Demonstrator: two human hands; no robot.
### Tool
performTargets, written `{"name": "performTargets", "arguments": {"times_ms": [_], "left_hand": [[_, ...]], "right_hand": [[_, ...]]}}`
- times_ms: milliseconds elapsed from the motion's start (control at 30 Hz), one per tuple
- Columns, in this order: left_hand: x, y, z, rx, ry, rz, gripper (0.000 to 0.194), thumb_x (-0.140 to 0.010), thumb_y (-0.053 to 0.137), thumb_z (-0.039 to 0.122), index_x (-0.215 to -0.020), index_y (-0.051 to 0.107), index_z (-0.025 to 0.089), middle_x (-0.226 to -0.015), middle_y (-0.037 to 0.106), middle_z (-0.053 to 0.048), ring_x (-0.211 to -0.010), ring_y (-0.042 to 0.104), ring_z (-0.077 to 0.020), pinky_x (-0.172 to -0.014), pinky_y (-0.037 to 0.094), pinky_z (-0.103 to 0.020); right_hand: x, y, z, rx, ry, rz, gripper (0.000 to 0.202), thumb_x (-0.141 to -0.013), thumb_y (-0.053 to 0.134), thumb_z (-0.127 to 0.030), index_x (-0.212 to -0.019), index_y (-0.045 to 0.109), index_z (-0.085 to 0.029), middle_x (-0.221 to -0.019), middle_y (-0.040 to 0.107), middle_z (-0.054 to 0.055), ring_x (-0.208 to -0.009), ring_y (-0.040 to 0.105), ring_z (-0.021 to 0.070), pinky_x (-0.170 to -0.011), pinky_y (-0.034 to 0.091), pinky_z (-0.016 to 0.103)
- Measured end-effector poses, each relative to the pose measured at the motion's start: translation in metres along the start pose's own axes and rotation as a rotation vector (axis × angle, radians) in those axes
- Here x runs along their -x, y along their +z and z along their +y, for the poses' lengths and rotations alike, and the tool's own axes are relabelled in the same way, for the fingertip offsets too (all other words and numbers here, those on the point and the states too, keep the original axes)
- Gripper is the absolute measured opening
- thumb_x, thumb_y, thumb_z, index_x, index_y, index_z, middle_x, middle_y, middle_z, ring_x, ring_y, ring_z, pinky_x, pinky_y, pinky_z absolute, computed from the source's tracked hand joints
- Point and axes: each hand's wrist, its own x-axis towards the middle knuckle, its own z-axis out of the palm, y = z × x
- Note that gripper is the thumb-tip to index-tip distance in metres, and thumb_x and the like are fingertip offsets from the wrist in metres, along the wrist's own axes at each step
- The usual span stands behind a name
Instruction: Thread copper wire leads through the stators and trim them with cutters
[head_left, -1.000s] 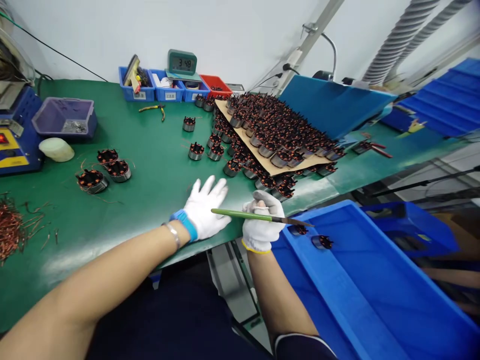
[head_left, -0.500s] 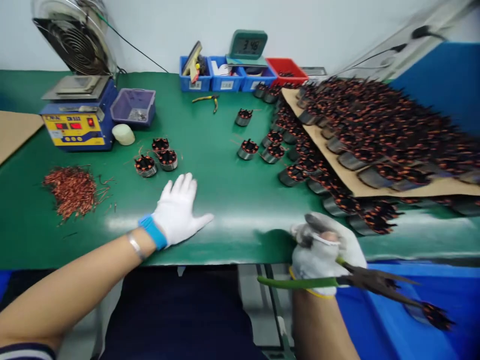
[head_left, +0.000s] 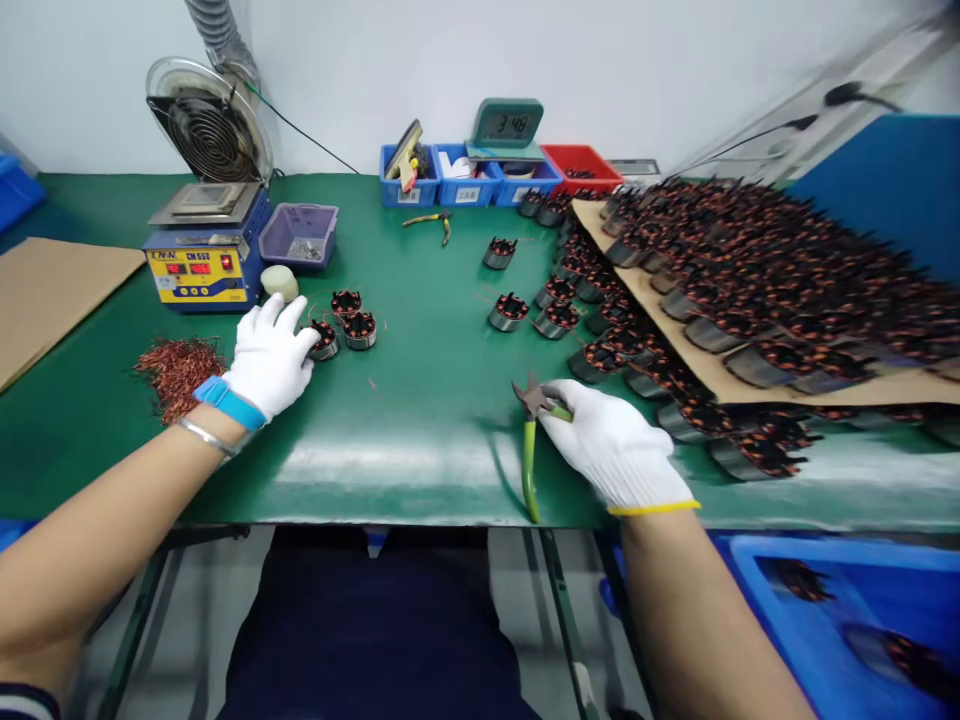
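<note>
My left hand (head_left: pixel 270 355), in a white glove with a blue band at the wrist, is at the left end of a small group of wound motor stators. Its fingers are spread, and the forefinger reaches the edge of the nearest stator (head_left: pixel 325 342). Two more stators, one of them the front right one (head_left: pixel 360 330), stand close beside it. My right hand (head_left: pixel 607 435), gloved in white, is closed on green-handled cutting pliers (head_left: pixel 529 445) above the front of the table. The pliers' jaws point up and left, and one handle hangs down free.
Copper wire scraps (head_left: pixel 176 375) lie in a heap at left, before a blue-and-yellow soldering pot (head_left: pixel 199 275). Stators crowd the right side, many on a cardboard sheet (head_left: pixel 660 325). A blue bin (head_left: pixel 757 580) holding stators sits low right. Yellow-handled pliers (head_left: pixel 431 220) lie at the back.
My left hand has moved left and forward from the table to the stator group. My right hand has swung in from above the blue bin, turning the pliers; a stator near their jaws now lies in the bin.
</note>
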Motion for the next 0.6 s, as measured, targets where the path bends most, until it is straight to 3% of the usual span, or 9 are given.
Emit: {"name": "performTargets", "arguments": {"times_ms": [67,133,267,367,433,533,600], "left_hand": [[-0.016,0.003,-0.004,0.003,0.047,-0.042,0.024,-0.076,0.057,0.026,-0.096,0.069,0.018,-0.147,0.042,-0.014,-0.139,0.028,-0.0409,-0.106,0.026,-0.06],[-0.021,0.002,-0.005,0.011,0.089,-0.052,0.019,-0.077,0.057,0.028,-0.087,0.069,0.017,-0.145,0.044,-0.013,-0.138,0.029,-0.041,-0.106,0.028,-0.059],[-0.001,-0.011,0.013,0.105,0.154,-0.017,0.019,-0.077,0.057,0.034,-0.081,0.066,0.018,-0.147,0.043,-0.011,-0.139,0.029,-0.0391,-0.107,0.03,-0.057],[0.02,-0.027,0.034,0.271,0.15,-0.018,0.02,-0.077,0.057,0.036,-0.079,0.062,0.017,-0.146,0.043,-0.012,-0.139,0.031,-0.036,-0.109,0.032,-0.053],[0.025,-0.038,0.04,0.429,0.058,-0.028,0.024,-0.076,0.058,0.041,-0.082,0.061,0.017,-0.145,0.045,-0.013,-0.135,0.039,-0.034,-0.109,0.035,-0.051],[0.016,-0.049,0.031,0.683,-0.127,-0.085,0.03,-0.078,0.057,0.048,-0.088,0.062,0.021,-0.133,0.058,-0.007,-0.124,0.052,-0.029,-0.106,0.042,-0.047],[0.001,-0.051,0.017,0.744,-0.144,-0.085,0.031,-0.084,0.047,0.049,-0.096,0.063,0.025,-0.116,0.068,0.0,-0.12,0.056,-0.0257,-0.102,0.047,-0.047]], "right_hand": [[-0.012,-0.006,-0.001,0.09,0.026,-0.065,0.041,-0.088,0.042,-0.049,-0.115,0.062,-0.024,-0.094,0.07,0.01,-0.085,0.068,0.0311,-0.069,0.05,0.04],[-0.017,-0.008,-0.001,0.144,-0.027,0.001,0.047,-0.086,0.047,-0.05,-0.12,0.058,-0.019,-0.106,0.067,0.014,-0.091,0.066,0.0329,-0.074,0.05,0.043],[-0.004,-0.011,-0.018,0.069,-0.38,0.223,0.057,-0.078,0.06,-0.042,-0.125,0.054,-0.01,-0.128,0.055,0.019,-0.115,0.054,0.0332,-0.096,0.043,0.044],[0.007,-0.007,-0.053,-0.027,-0.583,0.132,0.058,-0.083,0.055,-0.046,-0.129,0.051,-0.011,-0.133,0.053,0.016,-0.121,0.049,0.0301,-0.104,0.037,0.043],[0.009,0.004,-0.082,-0.003,-0.616,0.013,0.075,-0.079,0.058,-0.055,-0.133,0.046,-0.005,-0.138,0.047,0.023,-0.126,0.043,0.0354,-0.107,0.031,0.048],[0.001,0.029,-0.127,-0.053,-0.716,-0.026,0.092,-0.076,0.055,-0.068,-0.137,0.04,0.0,-0.145,0.035,0.028,-0.133,0.031,0.0405,-0.112,0.017,0.054],[-0.007,0.044,-0.153,-0.133,-0.83,-0.008,0.098,-0.074,0.052,-0.073,-0.135,0.04,0.002,-0.142,0.037,0.029,-0.132,0.031,0.0398,-0.112,0.015,0.055]]}}
